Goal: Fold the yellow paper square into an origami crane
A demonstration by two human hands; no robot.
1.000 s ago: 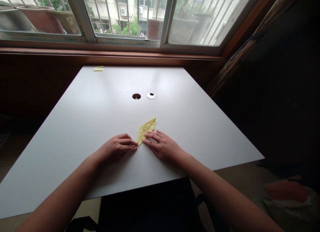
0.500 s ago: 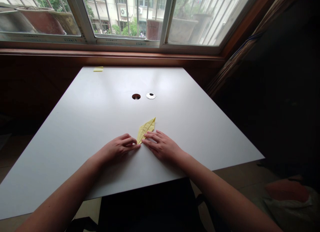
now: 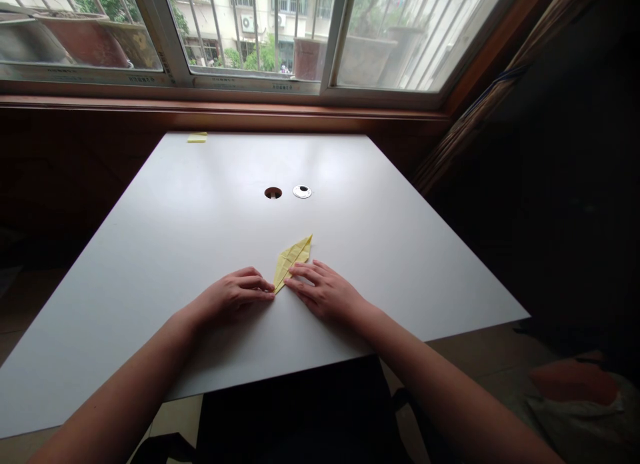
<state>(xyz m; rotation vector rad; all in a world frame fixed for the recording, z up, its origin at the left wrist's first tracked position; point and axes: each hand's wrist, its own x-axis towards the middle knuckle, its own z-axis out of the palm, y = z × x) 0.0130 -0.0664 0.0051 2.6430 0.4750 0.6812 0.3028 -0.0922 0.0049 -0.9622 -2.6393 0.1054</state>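
Observation:
A piece of yellow paper (image 3: 292,255), folded into a narrow leaf shape with creases along it, lies flat on the white table (image 3: 380,224). Its upper tip points away to the right, its lower tip toward me. At that lower tip my left hand (image 3: 240,291) has its fingers drawn together, pinching the paper's point. My right hand (image 3: 325,291) rests on the lower right edge of the paper, fingers stretched out and lying over it. The right thumb is tucked low near the table and partly hidden.
Beyond the paper are a round cable hole (image 3: 273,193) and a round cover (image 3: 302,192) with a dark opening. A small yellow paper piece (image 3: 197,137) lies at the table's far left edge. A window (image 3: 250,31) stands behind; a curtain (image 3: 465,124) hangs at right.
The left hand has shifted slightly left and down, its fingertips drawing back to the paper's lower tip. The right hand and the paper have hardly moved.

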